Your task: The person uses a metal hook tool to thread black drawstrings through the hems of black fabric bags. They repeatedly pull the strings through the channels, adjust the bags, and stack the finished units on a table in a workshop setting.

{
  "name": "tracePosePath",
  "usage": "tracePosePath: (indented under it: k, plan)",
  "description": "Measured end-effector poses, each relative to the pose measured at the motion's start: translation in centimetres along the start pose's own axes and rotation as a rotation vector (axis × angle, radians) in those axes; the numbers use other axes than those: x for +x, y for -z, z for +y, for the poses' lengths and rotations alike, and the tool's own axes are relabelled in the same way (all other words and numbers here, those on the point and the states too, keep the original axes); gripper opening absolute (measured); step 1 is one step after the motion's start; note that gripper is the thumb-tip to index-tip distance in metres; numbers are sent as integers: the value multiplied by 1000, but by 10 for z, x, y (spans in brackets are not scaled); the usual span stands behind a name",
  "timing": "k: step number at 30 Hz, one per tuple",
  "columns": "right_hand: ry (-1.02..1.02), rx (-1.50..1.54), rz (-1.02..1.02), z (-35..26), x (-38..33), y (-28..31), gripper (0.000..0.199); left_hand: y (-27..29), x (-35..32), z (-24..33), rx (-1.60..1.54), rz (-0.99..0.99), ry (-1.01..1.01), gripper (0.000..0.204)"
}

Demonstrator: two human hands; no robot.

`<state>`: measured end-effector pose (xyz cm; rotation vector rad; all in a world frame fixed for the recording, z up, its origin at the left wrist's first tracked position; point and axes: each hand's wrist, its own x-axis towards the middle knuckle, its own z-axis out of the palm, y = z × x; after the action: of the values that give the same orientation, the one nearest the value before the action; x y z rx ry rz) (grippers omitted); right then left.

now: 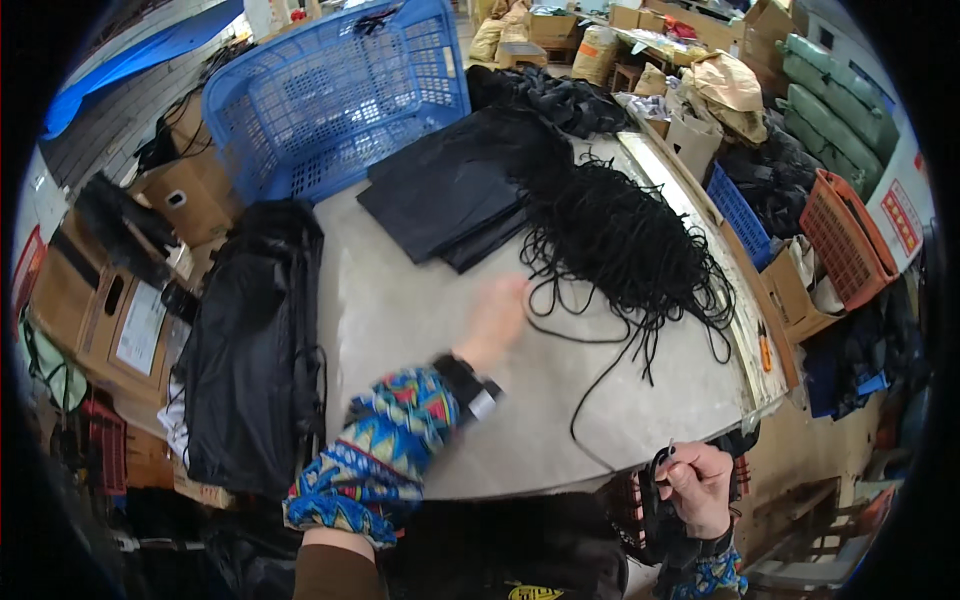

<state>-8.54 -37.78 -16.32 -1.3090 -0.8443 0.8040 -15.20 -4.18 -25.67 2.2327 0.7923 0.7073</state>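
Note:
A large tangled heap of black cords (635, 235) lies on the right half of the pale table (400, 400). My left hand (495, 320), smeared by motion, reaches over the table beside the heap's left edge; its fingers are too blurred to read. Beyond the front edge of the table my right hand (695, 485) is closed in a pinch, with black cord looped at its fingers. One loose cord (590, 395) trails from the heap toward that hand. Folded black fabric (440, 195) lies behind my left hand, partly against the heap.
A blue plastic basket (340, 100) stands tilted at the back left. Stacked black bags (255, 350) line the left side, next to cardboard boxes (110, 310). An orange-handled tool (764, 348) rests on the right edge. Farther right is a red-orange crate (848, 240).

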Motion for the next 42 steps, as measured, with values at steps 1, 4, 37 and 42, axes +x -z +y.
tracePosePath:
  k: [1, 4, 37, 42]
  plan:
    - [-90, -14, 18, 5, 0, 1, 14, 15, 31, -42, 345, 261, -108, 17]
    - [-188, -59, -40, 15, 4, 2, 12, 54, 79, -106, 868, 472, -267, 22]
    - [-499, -106, -221, 46, -42, -52, 19, 40, -343, 69, -1008, 150, 826, 20]
    - [-469, -63, -265, 54, -47, -61, 21, 23, -321, 80, -852, 161, 602, 17]
